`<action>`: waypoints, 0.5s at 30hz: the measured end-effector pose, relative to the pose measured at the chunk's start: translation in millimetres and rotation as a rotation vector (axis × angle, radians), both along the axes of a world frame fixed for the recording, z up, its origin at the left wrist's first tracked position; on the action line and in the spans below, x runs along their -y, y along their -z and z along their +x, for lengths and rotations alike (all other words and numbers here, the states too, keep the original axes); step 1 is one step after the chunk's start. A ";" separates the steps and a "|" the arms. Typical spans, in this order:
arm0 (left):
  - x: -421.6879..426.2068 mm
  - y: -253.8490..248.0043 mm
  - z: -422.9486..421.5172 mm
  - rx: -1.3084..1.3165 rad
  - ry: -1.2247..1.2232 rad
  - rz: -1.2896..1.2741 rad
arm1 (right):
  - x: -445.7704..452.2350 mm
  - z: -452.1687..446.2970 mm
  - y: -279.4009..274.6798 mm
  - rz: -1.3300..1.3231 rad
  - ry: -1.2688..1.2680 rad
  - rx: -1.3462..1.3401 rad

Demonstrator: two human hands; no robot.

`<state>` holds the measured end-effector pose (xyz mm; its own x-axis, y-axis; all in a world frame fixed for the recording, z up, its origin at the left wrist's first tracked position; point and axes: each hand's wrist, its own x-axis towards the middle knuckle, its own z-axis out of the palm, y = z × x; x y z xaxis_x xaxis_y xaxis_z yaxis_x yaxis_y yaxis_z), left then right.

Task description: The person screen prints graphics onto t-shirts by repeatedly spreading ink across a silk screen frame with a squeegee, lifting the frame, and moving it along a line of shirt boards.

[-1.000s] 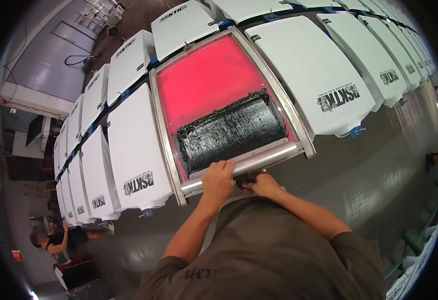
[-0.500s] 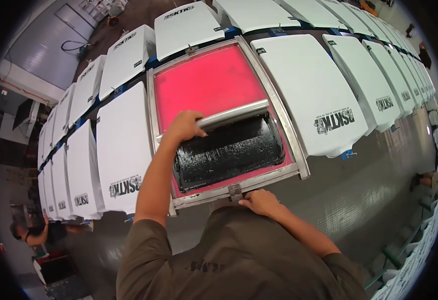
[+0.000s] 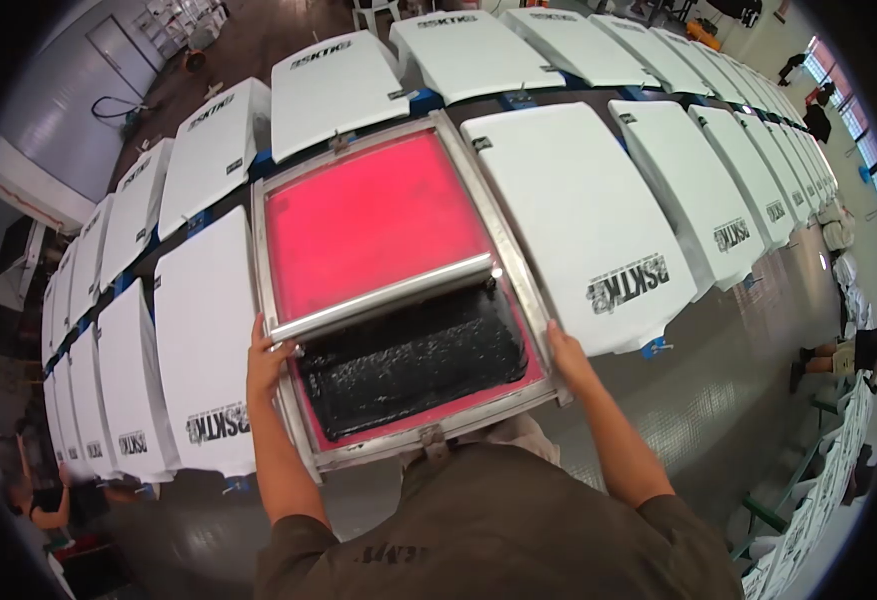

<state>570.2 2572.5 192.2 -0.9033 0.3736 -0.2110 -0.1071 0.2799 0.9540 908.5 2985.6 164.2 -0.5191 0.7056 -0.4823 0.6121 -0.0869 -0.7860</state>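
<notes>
Two rows of white cloths (image 3: pixel 569 200) arc across my feed from nine o'clock over twelve to three, with black lettering on many of them. In the near row, between two of them, is the frame (image 3: pixel 374 445). It lies at about half past eleven from the person's chest, and its long axis tips left, running from half past five to half past eleven. Inside it, the pink screen (image 3: pixel 369 225) fills the twelve o'clock end, and the ink (image 3: pixel 419 370) makes a broad black patch toward six. Between pink and black the bar (image 3: pixel 389 294) lies crosswise, from about half past eight to half past two.

The relation I steer by is the frame between the hands. From its middle, the left hand (image 3: pixel 267 360) is at eight o'clock on the left rail (image 3: pixel 265 245), and the right hand (image 3: pixel 569 355) is near four on the right rail (image 3: pixel 496 235). Both touch it, so neither is nearer. The bar is different: its left end is just beside the left hand, at about one o'clock, while its right end is apart from the right hand, toward eleven.

I read both hands as part closed, curled on the rails and holding only the frame; fingers beneath are hidden from me. Smallest, the clamp (image 3: pixel 432 437) sits at six o'clock on the near edge.
</notes>
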 end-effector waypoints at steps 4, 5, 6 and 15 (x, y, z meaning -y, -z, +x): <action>-0.2 -14.7 7.9 -0.013 -0.040 0.046 | -5.6 8.8 -34.0 -0.008 0.005 0.012; -5.4 -20.2 10.3 -0.048 -0.035 0.024 | -8.1 15.2 -44.4 -0.024 0.079 -0.008; -26.7 -42.1 23.5 -0.043 -0.038 -0.006 | -18.9 25.8 -42.4 -0.035 0.093 -0.014; -285.3 -42.8 107.3 -0.017 -0.033 0.025 | -241.7 151.5 -60.4 0.040 0.190 -0.080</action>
<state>677.5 2857.9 235.0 -0.9186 0.3486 -0.1864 -0.0992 0.2531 0.9624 1060.0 3227.3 224.6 -0.4106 0.8124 -0.4141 0.5231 -0.1621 -0.8367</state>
